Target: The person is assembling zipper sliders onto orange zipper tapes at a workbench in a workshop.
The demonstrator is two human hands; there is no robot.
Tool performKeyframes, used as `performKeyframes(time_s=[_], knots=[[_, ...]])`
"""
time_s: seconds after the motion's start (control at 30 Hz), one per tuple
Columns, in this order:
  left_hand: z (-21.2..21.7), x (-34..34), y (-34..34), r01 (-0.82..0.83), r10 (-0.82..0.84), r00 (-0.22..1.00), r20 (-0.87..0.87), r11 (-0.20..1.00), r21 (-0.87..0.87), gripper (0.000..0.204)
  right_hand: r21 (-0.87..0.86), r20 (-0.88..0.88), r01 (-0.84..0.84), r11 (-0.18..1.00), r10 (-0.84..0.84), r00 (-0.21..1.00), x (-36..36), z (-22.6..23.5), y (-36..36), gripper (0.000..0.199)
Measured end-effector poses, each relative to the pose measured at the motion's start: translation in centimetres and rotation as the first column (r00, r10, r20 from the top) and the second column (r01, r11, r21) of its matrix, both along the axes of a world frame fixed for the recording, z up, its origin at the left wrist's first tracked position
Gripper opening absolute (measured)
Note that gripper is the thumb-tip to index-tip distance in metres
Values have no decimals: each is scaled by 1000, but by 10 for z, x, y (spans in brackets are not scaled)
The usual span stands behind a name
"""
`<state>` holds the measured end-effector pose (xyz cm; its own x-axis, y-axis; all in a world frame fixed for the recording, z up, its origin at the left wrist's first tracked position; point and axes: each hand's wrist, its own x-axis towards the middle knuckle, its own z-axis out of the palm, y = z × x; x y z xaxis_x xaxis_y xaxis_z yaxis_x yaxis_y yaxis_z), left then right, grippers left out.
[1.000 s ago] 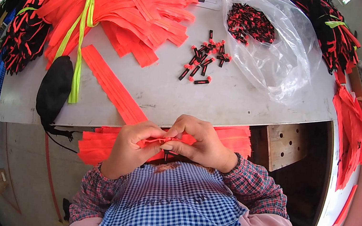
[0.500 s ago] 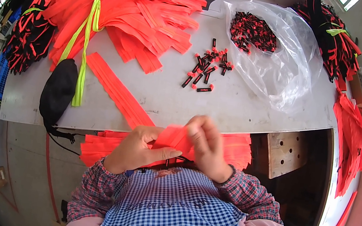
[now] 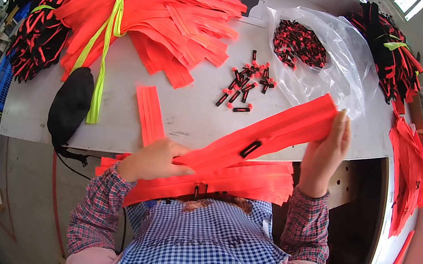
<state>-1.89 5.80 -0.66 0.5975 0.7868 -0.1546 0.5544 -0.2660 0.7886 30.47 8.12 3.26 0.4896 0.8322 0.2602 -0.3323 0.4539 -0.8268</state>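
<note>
An orange-red zipper [image 3: 292,125] is stretched slantwise over the table's front edge. Pinching its far right end is my right hand [image 3: 326,152], raised above the tabletop. My left hand [image 3: 152,161] grips the same zipper lower down, and its other end sticks up past the fingers onto the table. A black zipper pull [image 3: 250,148] lies against the tape between my two hands. Beneath, across my lap, rests a stack of similar orange-red zippers [image 3: 265,178], with several small black pulls showing along its near side.
A big bundle of orange-red zippers [image 3: 166,5], tied with a yellow-green ribbon [image 3: 106,45], covers the table's back left. Loose black pulls with red ends [image 3: 242,84] lie mid-table beside a clear plastic bag [image 3: 343,59] holding more. A black pouch-like thing [image 3: 70,107] hangs over the left edge.
My right hand has moved right and up, drawing the zipper out straight. The black pull on it now shows. My left hand has shifted slightly left and still grips the zipper.
</note>
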Motion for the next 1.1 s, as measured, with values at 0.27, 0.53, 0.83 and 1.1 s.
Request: performKeyframes(time_s=[0.27,0.53,0.83,1.1], knots=[[2,-143,23,-203,189,925,-329,979,-9,31,-124,161,249,960,-228,960,120,-12,-15,23],[-1,-235,-1,-659,721,665,193,689,-302,15,-536,842,87,840,539,-25,93,-84,-75,17],[43,-14,-16,-440,375,846,380,893,99,30,-329,750,-469,820,529,398,-86,-15,-40,36],[32,10,-26,-306,233,875,425,945,112,31,-327,585,-623,710,670,457,-103,-20,-37,16]])
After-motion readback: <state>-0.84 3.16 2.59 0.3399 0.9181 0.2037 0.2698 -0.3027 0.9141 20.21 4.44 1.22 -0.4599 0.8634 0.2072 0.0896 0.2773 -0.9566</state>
